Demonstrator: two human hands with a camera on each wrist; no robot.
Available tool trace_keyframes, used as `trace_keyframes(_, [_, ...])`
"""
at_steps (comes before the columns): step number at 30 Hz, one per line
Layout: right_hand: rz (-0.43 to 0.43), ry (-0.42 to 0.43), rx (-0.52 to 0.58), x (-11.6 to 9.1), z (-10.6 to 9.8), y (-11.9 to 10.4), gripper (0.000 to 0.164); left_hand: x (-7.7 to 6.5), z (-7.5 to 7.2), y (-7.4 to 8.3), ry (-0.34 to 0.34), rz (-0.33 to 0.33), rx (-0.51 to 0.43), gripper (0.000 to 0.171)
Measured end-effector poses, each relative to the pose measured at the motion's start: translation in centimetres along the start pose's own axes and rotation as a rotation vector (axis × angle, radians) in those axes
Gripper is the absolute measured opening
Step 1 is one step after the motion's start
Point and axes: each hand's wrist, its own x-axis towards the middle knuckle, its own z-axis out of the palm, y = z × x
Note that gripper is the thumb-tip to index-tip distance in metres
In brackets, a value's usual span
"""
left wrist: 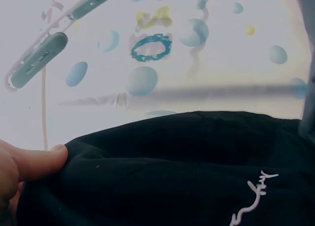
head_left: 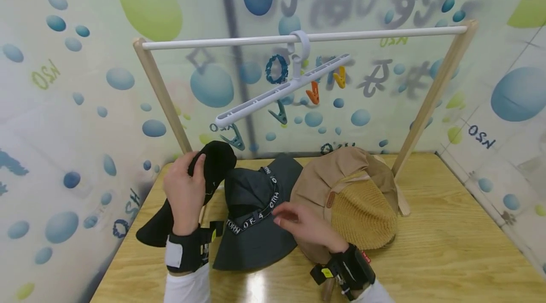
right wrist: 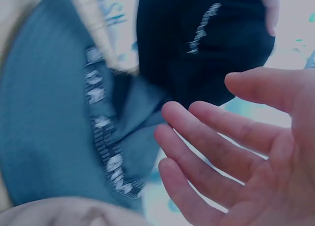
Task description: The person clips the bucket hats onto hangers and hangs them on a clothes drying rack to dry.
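My left hand (head_left: 184, 194) pinches the edge of a black hat (head_left: 219, 163) between thumb and fingers, lifting its top beneath the hanger's near end. White script (left wrist: 253, 199) runs across the black cloth in the left wrist view. My right hand (head_left: 309, 224) hangs over the dark grey bucket hat (head_left: 260, 251), its fingers spread and loosely bent around nothing. A band with white lettering circles that bucket hat. Just right of it lies a tan hat (head_left: 320, 175), with a mustard knitted hat (head_left: 362, 213) on top.
A white hanger (head_left: 277, 92) hangs slantwise from a white rail (head_left: 213, 42) between wooden posts. Two teal clips (head_left: 279, 113), an orange clip (head_left: 313, 93) and a yellow clip (head_left: 340, 77) dangle from it. Under everything is a wooden table (head_left: 448, 246); a patterned backdrop (head_left: 362, 118) stands behind.
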Motion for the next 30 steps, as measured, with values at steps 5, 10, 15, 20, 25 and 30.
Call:
trace_keyframes(5, [-0.047, -0.024, -0.01, 1.7, -1.5, -1.6, 0.022, -0.1, -0.2, 0.0, 0.003, 0.004, -0.007, 0.014])
trace_keyframes(10, [-0.113, -0.039, -0.049, 3.4, -2.8, -3.0, 0.021, -0.2, -0.5, 0.2, 0.004, 0.005, -0.007, 0.014])
trace_keyframes(15, [-0.124, -0.032, -0.107, 5.3, -4.5, -4.6, 0.021, -0.3, -0.8, 0.5, 0.013, 0.004, -0.009, 0.015])
trace_keyframes(20, [-0.131, -0.052, -0.148, 7.0, -6.0, -5.5, 0.02, -0.4, -0.9, 0.4, 0.039, -0.016, -0.026, 0.017])
trace_keyframes(25, [-0.138, -0.037, -0.05, 9.0, -6.8, -6.4, 0.026, -0.5, -1.1, 0.4, 0.089, -0.019, -0.024, 0.017])
trace_keyframes(30, [-0.093, -0.019, 0.145, 10.7, -7.0, -8.3, 0.037, -0.9, -1.1, 0.6, 0.078, -0.029, -0.029, 0.017])
